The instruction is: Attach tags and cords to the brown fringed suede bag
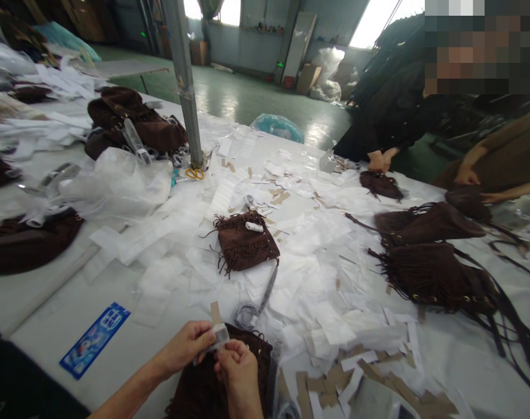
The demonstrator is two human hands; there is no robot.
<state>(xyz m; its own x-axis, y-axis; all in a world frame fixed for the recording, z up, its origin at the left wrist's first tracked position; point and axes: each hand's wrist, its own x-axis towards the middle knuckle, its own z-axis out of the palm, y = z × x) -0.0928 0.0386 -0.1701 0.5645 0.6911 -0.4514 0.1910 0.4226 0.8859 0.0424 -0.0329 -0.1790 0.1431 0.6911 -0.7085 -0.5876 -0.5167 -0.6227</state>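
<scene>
Both of my hands are above a dark brown fringed bag (247, 339) at the table's near edge. My left hand (194, 344) pinches a small translucent plastic wrapper (220, 333) from the left, with a tan cardboard strip (215, 312) sticking up behind it. The fingers of my right hand (238, 364) are closed at the wrapper's lower right edge. A wrapped strap (247, 314) lies coiled just beyond the bag. Farther off sits another brown fringed bag (247, 244) with a white roll on its top. My hands partly cover the near bag.
Cardboard strips (330, 381) and white paper sheets (308, 291) are spread over the table. Left are a blue packet (94, 340), a metal post (184, 87) and yellow scissors (195, 173). Brown bags (439, 276) lie right; a co-worker's hands (381, 160) hold another bag.
</scene>
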